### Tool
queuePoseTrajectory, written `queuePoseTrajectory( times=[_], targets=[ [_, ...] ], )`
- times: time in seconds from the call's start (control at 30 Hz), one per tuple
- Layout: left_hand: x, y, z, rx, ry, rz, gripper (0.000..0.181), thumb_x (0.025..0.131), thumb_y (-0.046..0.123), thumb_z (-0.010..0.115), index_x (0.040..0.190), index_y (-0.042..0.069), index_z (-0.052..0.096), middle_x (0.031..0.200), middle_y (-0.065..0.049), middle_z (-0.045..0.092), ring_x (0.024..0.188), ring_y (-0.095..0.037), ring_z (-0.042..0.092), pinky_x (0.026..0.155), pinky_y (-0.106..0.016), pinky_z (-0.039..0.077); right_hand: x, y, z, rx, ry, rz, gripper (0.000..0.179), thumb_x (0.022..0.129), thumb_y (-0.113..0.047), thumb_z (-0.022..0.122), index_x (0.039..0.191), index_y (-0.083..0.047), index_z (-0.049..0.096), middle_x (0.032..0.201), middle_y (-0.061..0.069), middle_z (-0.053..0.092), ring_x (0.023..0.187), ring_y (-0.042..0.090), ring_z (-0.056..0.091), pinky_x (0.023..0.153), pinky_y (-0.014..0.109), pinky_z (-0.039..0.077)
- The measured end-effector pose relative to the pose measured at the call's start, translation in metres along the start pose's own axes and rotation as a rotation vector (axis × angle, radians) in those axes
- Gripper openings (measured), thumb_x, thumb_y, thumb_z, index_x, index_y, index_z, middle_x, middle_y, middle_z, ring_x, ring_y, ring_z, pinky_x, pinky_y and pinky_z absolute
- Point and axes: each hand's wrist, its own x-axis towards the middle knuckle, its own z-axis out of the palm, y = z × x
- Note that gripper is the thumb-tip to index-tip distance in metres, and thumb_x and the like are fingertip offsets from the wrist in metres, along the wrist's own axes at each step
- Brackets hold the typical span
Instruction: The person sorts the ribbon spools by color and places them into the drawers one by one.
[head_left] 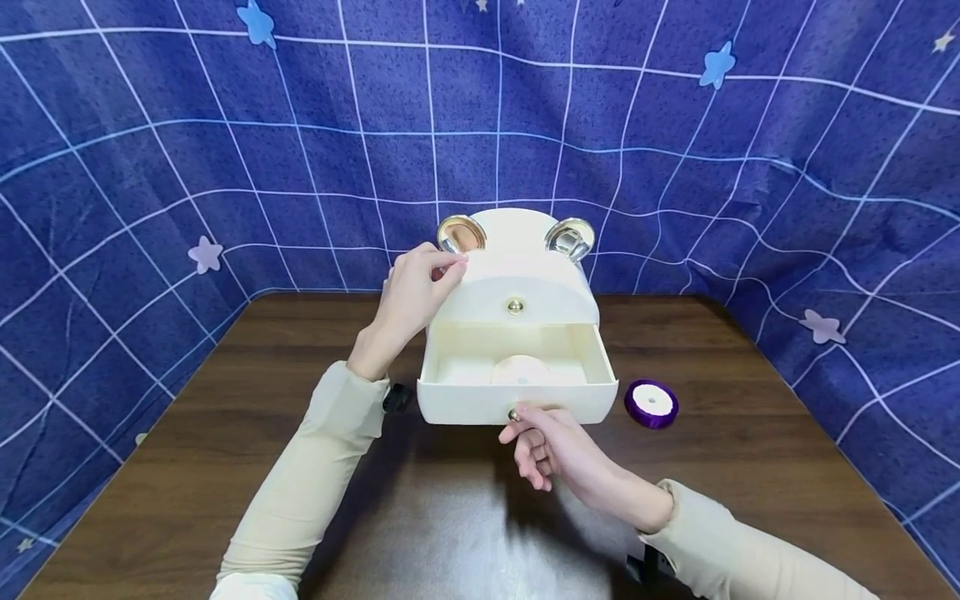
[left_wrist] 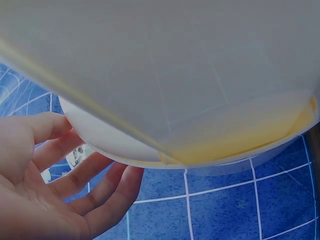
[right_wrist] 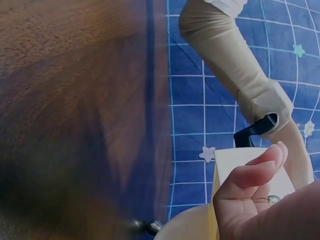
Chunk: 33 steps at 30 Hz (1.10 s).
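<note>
Head view: a cream, bear-eared drawer box [head_left: 517,283] sits at the table's [head_left: 225,433] centre, its lower drawer [head_left: 516,398] pulled open. The left hand [head_left: 414,293] rests straight-fingered against the box at 10 o'clock. The right hand [head_left: 546,443] pinches the drawer's gold knob [head_left: 513,414]. A purple ribbon spool [head_left: 651,403] lies at 3 o'clock.

Left wrist: relaxed fingers [left_wrist: 95,185] touch the box's pale curved wall [left_wrist: 190,80].

Right wrist: curled fingers [right_wrist: 250,175] meet the drawer front [right_wrist: 250,165].

I see my left hand [head_left: 413,293] raised ahead of me, forearm angled up and inward in a cream sleeve, its fingers [left_wrist: 95,185] extended and only gently bent, pressing flat. My right hand [head_left: 551,446] sits lower and nearer, palm turned up, wrist bent, index finger and thumb pinched together while the other fingers [right_wrist: 257,172] curl loosely.
</note>
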Motion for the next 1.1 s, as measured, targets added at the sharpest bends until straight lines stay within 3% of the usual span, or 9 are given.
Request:
queuePoseTrajectory(
  times=[0.5, 1.1],
  targets=[
    [-0.0007, -0.0002, 0.0019, -0.016, 0.002, 0.003, 0.028, 0.094, 0.030, 0.059, 0.110, 0.014, 0.075, 0.091, -0.007, 0.064, 0.074, -0.021, 0.055, 0.057, -0.030, 0.040, 0.0027, 0.0013, 0.0000, -0.020, 0.018, -0.010, 0.041, 0.102, -0.037, 0.039, 0.094, -0.003, 0.060, 0.053, -0.007, 0.055, 0.044, 0.007, 0.048, 0.045, 0.022, 0.040],
    [0.0005, 0.0005, 0.0015, -0.001, 0.008, -0.011, 0.027, 0.093, 0.032, 0.059, 0.110, 0.019, 0.075, 0.087, -0.005, 0.062, 0.073, -0.019, 0.055, 0.055, -0.030, 0.039, 0.0072, -0.0004, -0.0010, 0.025, 0.027, -0.021, 0.037, 0.102, -0.034, 0.039, 0.090, -0.006, 0.060, 0.052, -0.007, 0.055, 0.043, 0.007, 0.048, 0.044, 0.021, 0.040]
  ],
)
